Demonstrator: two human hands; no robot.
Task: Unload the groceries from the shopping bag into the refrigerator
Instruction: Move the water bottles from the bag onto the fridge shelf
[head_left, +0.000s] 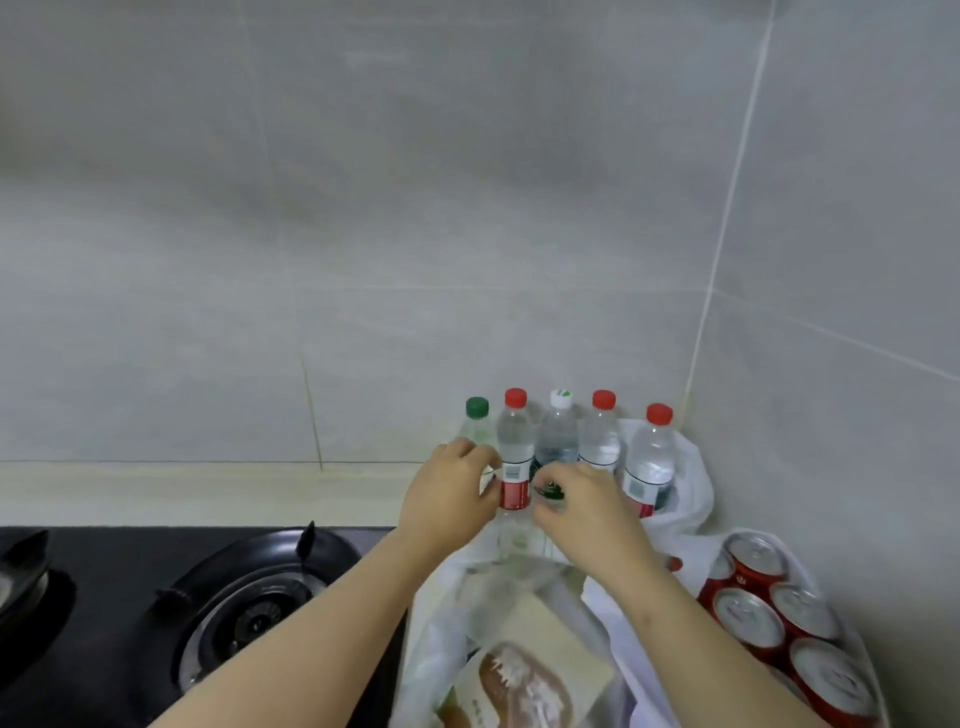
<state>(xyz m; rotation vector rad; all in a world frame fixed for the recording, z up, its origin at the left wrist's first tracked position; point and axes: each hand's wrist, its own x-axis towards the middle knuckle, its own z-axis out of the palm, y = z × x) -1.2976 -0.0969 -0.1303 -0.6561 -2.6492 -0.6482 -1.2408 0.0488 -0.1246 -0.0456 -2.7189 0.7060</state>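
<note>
To the right of the black gas hob (119, 561), five clear water bottles stand upright in a row against the grey tiled wall (363, 234). Counting away from the hob, they are one green-capped bottle (477, 423), the nearest red-capped bottle (514, 441), one white-capped bottle (558, 434) and two further red-capped ones (601, 434) – the last (652, 457) inside the folds of the white plastic shopping bag (693, 486). The left hand (449, 501) is curled round the nearest red-capped bottle at its red label, with the thumb lying across it. The right hand (584, 512), just beyond, has its fingertips bent and closed on the dark green label of the white-capped bottle. The open bag spreads along the hob's right edge – in it lies one windowed food pouch (524, 670). Farther from the hob is a wrapped pack of red drink cans (750, 621), four tops plainly showing. The hob has two burners in view, one (249, 608) whole and one (21, 566) cut off at the picture's edge.
</note>
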